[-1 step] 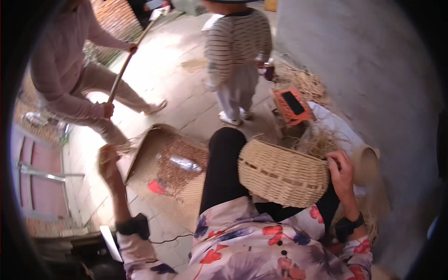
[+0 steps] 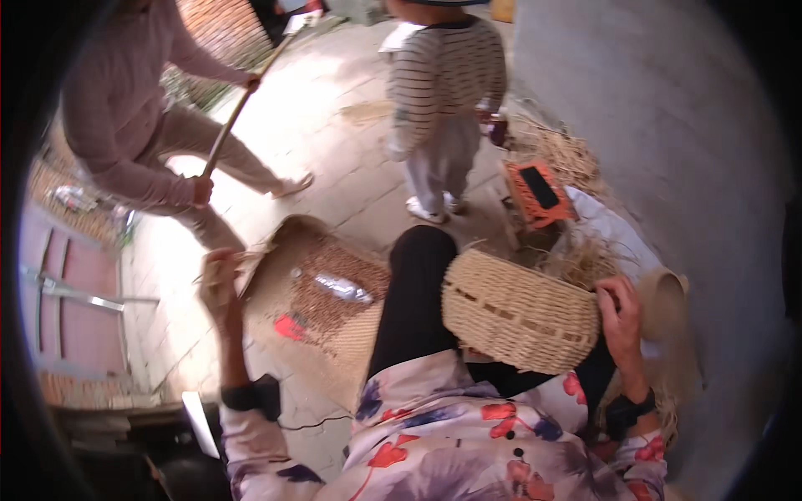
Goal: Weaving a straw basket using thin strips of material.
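Note:
A woven straw basket (image 2: pixel 522 313) rests tilted on my lap, its woven side toward me and its inside hidden. My right hand (image 2: pixel 620 313) grips the basket's right end, fingers curled at the edge. Out to the left, my left hand (image 2: pixel 219 288) is raised well away from the basket, its fingers closed. Pale wisps like straw strands (image 2: pixel 247 260) show beside those fingers, though blur hides how they are held. Loose straw (image 2: pixel 585 257) lies just beyond the basket.
Left of my knee lies a large woven tray (image 2: pixel 347 338) with brown nuts or seeds, a clear plastic bottle (image 2: pixel 344 289) and a red item (image 2: pixel 289 326). An orange brick-like block (image 2: pixel 535 192) holds a black phone-shaped object. A person (image 2: pixel 134 125) grips a pole; another (image 2: pixel 447 100) stands ahead.
The whole scene sits slightly further right in the picture as my head turns. My left hand has shifted a little; my right hand keeps its grip on the basket.

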Motion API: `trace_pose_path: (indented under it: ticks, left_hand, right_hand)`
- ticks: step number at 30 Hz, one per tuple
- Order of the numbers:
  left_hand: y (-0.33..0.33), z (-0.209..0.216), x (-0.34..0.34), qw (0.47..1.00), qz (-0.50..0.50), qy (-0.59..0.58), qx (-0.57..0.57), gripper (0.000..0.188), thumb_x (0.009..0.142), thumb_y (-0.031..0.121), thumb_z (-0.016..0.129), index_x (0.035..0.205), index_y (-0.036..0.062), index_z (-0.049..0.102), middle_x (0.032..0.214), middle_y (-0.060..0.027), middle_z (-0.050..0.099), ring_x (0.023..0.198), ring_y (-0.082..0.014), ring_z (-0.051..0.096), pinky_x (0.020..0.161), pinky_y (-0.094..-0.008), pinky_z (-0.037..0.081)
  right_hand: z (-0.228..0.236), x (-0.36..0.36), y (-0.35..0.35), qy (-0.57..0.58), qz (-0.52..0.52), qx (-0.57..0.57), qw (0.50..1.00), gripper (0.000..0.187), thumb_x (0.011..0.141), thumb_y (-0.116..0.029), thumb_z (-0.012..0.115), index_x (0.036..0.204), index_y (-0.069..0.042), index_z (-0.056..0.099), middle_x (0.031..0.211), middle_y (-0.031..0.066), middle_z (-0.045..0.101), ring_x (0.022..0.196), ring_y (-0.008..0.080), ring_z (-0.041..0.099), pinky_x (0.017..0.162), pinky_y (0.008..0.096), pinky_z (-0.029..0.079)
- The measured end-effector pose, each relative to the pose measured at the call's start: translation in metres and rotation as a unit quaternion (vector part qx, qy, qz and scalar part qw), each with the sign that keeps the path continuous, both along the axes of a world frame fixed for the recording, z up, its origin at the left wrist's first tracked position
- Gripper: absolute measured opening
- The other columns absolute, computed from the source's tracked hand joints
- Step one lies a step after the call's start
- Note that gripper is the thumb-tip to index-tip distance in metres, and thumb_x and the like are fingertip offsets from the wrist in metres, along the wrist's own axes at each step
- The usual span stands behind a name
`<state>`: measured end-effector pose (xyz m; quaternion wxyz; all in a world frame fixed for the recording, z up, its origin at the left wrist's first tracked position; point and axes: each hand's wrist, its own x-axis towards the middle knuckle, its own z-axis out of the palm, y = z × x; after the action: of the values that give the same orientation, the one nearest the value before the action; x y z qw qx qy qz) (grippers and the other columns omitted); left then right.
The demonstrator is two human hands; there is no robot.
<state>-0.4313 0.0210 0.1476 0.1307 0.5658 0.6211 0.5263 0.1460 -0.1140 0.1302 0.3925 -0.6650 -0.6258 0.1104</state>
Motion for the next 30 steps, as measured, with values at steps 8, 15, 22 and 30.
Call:
trace_pose_path:
  ticks: [8,15,22,30]
  left_hand:
    - [-0.084,-0.152,-0.008,0.898,-0.146,-0.246,-0.335,0.023,0.095,0.008,0.06,0.117,0.0005,0.058,0.076,-0.0055,0.065,0.059,-0.0118,0.061,0.05,-0.0268,0.052]
    - [-0.21,-0.328,0.003,0.698,-0.42,0.267,-0.515,0.036,0.089,0.035,0.061,0.111,0.0071,0.07,0.099,-0.0224,0.072,0.089,-0.0391,0.071,0.075,-0.0477,0.057]
    - [-0.206,-0.381,0.022,0.78,-0.274,0.28,-0.488,0.028,0.087,0.026,0.059,0.101,0.0042,0.07,0.096,-0.0261,0.07,0.091,-0.0419,0.07,0.08,-0.0509,0.056]
    - [-0.218,-0.365,-0.04,0.82,-0.039,0.288,-0.493,0.019,0.085,0.007,0.056,0.1,0.0041,0.067,0.093,-0.0247,0.069,0.091,-0.0425,0.07,0.077,-0.0522,0.056]
  right_hand:
    - [-0.009,-0.007,0.002,0.005,-0.009,-0.051,0.999,0.008,0.091,0.001,0.058,0.097,0.003,0.063,0.087,0.0147,0.062,0.079,0.0293,0.062,0.072,0.0373,0.047]
    - [0.003,-0.014,0.006,-0.052,0.002,-0.022,0.998,0.005,0.089,0.001,0.06,0.092,0.003,0.063,0.084,0.0166,0.062,0.076,0.0317,0.061,0.069,0.0379,0.047]
    - [0.016,-0.03,0.009,-0.044,0.001,-0.013,0.999,0.006,0.087,0.001,0.061,0.092,0.003,0.064,0.084,0.0155,0.061,0.076,0.0301,0.061,0.071,0.0377,0.048]
    - [0.014,-0.039,0.008,-0.027,0.014,-0.032,0.999,0.011,0.092,-0.007,0.059,0.093,0.004,0.063,0.086,0.0161,0.063,0.079,0.0308,0.062,0.074,0.0387,0.048]
